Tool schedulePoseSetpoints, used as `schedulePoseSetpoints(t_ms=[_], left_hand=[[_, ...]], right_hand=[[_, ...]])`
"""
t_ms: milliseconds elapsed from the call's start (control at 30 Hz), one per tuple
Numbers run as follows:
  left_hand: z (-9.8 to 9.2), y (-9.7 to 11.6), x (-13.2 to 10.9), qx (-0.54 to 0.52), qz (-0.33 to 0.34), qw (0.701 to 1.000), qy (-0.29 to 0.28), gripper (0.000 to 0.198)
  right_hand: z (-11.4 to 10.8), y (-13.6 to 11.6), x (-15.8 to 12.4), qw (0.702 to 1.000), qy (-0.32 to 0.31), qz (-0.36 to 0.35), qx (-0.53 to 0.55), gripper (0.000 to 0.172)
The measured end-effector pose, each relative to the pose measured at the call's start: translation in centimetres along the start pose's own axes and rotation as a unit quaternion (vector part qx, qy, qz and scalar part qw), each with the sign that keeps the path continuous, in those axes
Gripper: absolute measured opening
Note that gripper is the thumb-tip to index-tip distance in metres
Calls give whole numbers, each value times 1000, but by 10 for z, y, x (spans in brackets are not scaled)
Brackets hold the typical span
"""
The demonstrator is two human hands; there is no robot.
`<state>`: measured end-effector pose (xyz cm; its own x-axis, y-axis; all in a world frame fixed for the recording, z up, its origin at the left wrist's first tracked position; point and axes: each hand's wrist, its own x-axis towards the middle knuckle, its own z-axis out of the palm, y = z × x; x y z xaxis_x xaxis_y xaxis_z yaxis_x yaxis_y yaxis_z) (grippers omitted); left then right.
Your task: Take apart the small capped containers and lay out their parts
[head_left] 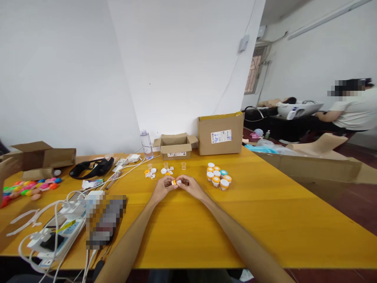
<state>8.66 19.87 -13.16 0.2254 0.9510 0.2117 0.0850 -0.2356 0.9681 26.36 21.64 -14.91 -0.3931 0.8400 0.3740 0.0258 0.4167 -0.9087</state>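
Both hands meet over the middle of the table. My left hand (pixel 163 188) is closed on a small orange-and-white cap (pixel 173 182). Fingers of my right hand (pixel 190 185) pinch a small white piece (pixel 178 182) right beside it; its kind is too small to make out. Just beyond the hands lie loose white and orange lid parts (pixel 151 173), with another group of lid parts (pixel 167 171) to their right. Small clear jars, among them one clear jar (pixel 183 166), stand behind. To the right is a cluster of lidded jars (pixel 216 173) with white, orange and teal tops.
An open carton (pixel 176 151), a closed carton (pixel 220 134) and a clear bottle (pixel 146 144) stand along the wall. Power strips (pixel 69 232), cables and a dark phone-like item (pixel 107 222) fill the left. Colourful small pieces (pixel 32 186) lie far left, beside another person's hand. A person (pixel 353 104) sits far right.
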Motion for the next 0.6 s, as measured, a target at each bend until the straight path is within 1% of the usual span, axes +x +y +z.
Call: schedulePoseSetpoints(t_ms=[333,467,600], left_hand=[[-3,-7,3,3,0,1000,-4,35],[-2,-6,2,12,-9,1000,-3,38],[-2,-3,1,14,-8,1000,-7,37]], right_hand=[[-2,4,0,1000,6,6,-10,31],[-2,5,0,1000,10,10,-8,30],[-1,5,-1,1000,22,15,-15,26]])
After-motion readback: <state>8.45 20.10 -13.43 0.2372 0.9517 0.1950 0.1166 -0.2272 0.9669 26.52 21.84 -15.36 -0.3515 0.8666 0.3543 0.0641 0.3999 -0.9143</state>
